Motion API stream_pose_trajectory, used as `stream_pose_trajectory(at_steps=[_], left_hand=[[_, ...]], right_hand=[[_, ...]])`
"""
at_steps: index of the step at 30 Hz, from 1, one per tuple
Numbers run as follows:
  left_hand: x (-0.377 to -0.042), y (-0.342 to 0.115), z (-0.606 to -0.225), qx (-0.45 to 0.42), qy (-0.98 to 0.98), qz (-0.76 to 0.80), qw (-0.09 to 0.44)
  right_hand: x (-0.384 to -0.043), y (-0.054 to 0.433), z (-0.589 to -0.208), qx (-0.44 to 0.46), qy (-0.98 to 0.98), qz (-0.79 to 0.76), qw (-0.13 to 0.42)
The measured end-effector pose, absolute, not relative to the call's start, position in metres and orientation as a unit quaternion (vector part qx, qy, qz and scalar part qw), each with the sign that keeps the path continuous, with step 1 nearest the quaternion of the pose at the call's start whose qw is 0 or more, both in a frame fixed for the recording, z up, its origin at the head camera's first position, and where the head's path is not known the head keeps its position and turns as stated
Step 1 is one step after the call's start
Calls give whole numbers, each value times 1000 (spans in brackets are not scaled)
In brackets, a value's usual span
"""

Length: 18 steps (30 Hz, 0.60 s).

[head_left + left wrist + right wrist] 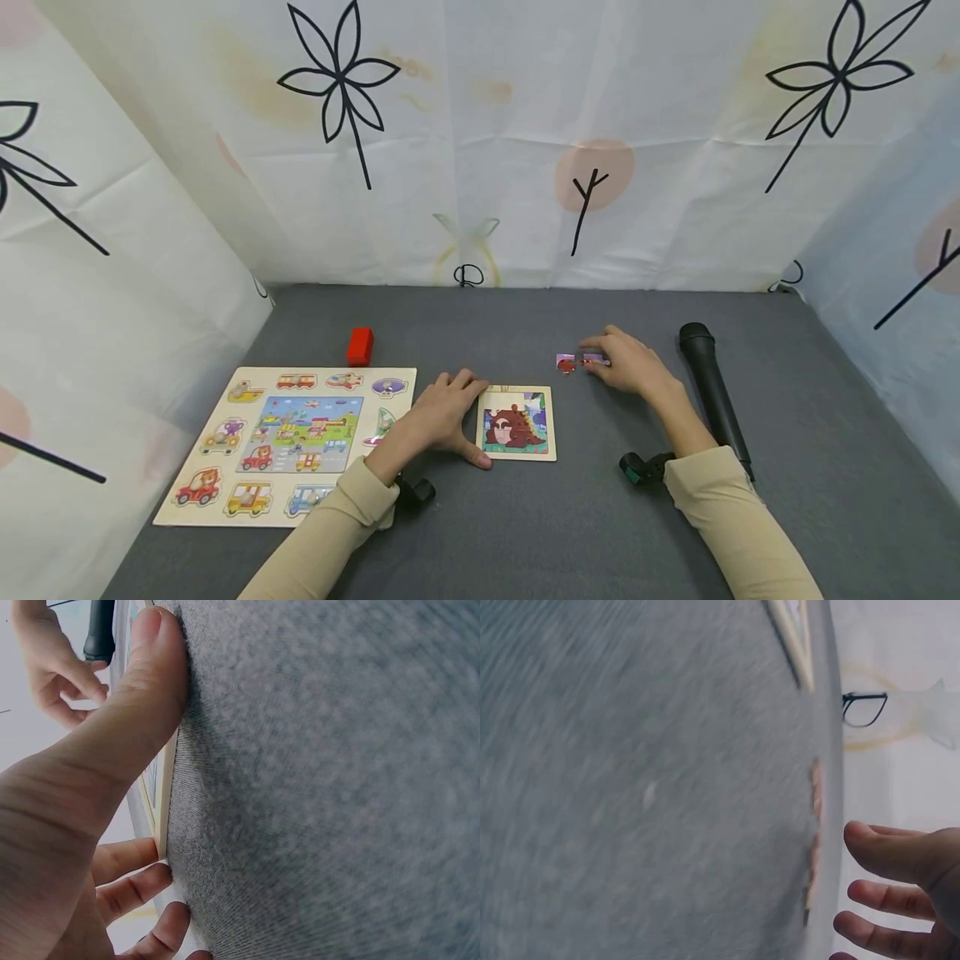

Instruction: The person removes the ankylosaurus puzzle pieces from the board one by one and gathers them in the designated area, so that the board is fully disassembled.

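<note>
Hands (445,415) (628,363) either side of the puzzle (514,427) (left against its edge)

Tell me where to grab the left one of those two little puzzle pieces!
Probably best: pinch the left piece by its near and far edges, coming from above and the left. It lies flat and looks thin, so only its edges offer a hold, and the right hand is at the other piece on its right.
</note>
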<state>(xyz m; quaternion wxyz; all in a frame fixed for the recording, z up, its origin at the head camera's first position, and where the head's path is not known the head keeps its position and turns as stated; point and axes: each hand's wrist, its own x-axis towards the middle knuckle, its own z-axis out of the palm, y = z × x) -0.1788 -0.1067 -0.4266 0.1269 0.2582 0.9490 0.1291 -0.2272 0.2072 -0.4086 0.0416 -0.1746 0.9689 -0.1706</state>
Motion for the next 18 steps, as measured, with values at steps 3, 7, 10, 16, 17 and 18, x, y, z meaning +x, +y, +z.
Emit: stream_pose_trajectory(at_steps=[3, 7, 10, 16, 17, 18], left_hand=[[-179, -107, -426, 260, 949, 129, 125], [-179, -107, -426, 263, 949, 126, 122], [-179, -107, -426, 263, 949, 126, 122], [-179, -107, -427, 259, 949, 126, 125], [-179, -106, -426, 258, 949, 126, 126], [-179, -106, -426, 258, 950, 126, 127]], right_hand=[[-225, 201, -403, -185, 965, -182, 42], [-221, 192, -395, -208, 957, -198, 42], [-217, 184, -391, -228, 950, -211, 39], [-208, 168, -386, -258, 940, -220, 42], [-206, 166, -386, -263, 939, -219, 44], [-205, 163, -387, -271, 937, -217, 46]])
